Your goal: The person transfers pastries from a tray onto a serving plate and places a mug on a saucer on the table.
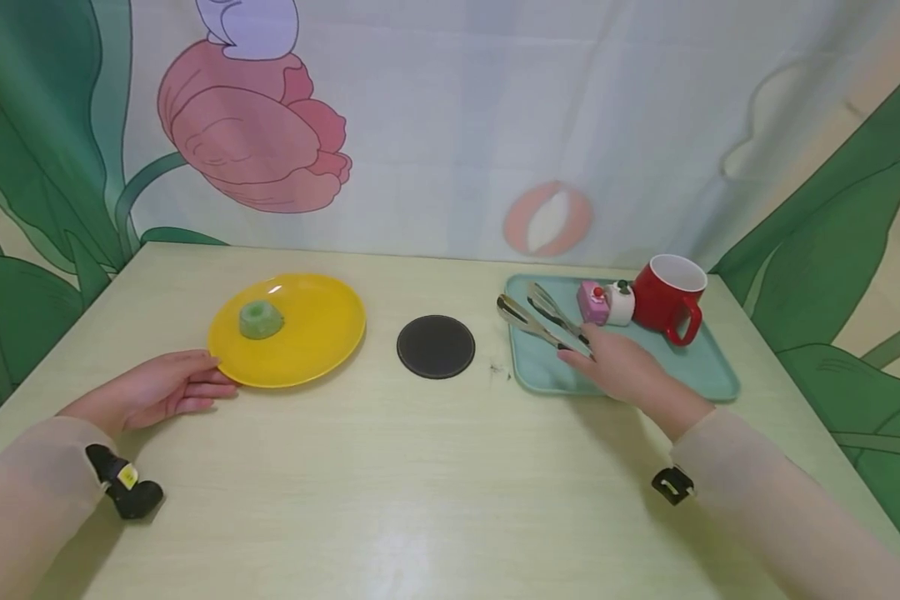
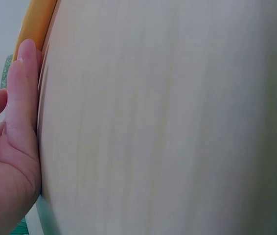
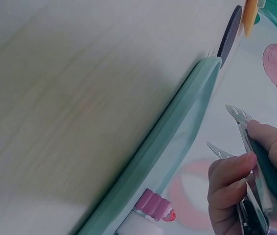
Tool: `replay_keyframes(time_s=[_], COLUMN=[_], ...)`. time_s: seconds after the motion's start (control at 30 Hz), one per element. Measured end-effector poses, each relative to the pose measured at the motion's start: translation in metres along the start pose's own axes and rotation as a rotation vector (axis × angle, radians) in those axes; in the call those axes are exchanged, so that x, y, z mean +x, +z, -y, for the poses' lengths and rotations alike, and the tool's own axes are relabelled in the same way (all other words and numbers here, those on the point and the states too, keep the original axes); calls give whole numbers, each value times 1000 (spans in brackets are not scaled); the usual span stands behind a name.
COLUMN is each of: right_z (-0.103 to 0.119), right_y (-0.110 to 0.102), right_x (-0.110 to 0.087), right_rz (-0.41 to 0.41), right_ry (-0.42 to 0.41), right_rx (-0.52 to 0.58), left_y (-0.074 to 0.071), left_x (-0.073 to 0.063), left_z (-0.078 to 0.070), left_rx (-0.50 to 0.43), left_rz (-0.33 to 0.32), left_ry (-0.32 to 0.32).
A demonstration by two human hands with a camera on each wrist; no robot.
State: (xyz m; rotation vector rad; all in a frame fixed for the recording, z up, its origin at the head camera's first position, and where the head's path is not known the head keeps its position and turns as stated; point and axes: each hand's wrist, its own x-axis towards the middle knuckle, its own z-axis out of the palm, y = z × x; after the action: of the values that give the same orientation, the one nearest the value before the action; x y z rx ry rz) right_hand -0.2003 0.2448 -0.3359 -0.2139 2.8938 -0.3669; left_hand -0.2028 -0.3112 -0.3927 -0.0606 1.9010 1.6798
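Note:
My left hand rests on the table at the near left edge of a yellow plate, its fairly straight fingers touching the rim. In the left wrist view, the fingertips meet the plate's edge. A green ring-shaped jelly-like piece sits on the plate's left part. My right hand grips metal tongs by their dark handles, above a light green tray. The tongs' slotted ends are spread apart with nothing between them, pointing to the far left.
A pink toy cake, a white toy cake and a red mug stand on the tray. A round black coaster lies between plate and tray. Behind the table hangs a printed curtain.

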Motion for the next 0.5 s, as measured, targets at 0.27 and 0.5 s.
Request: replay_keyframes(time_s=[0.27, 0.5], right_z=[-8, -16], right_y=[1, 2], right_x=[-2, -3], right_rz=[24, 35], right_ry=[24, 54], right_rx=[21, 37], left_y=[0, -2], left_x=[1, 3], left_z=[0, 2], left_rx=[-12, -13], left_rz=[-14, -17], left_ry=[-9, -13])
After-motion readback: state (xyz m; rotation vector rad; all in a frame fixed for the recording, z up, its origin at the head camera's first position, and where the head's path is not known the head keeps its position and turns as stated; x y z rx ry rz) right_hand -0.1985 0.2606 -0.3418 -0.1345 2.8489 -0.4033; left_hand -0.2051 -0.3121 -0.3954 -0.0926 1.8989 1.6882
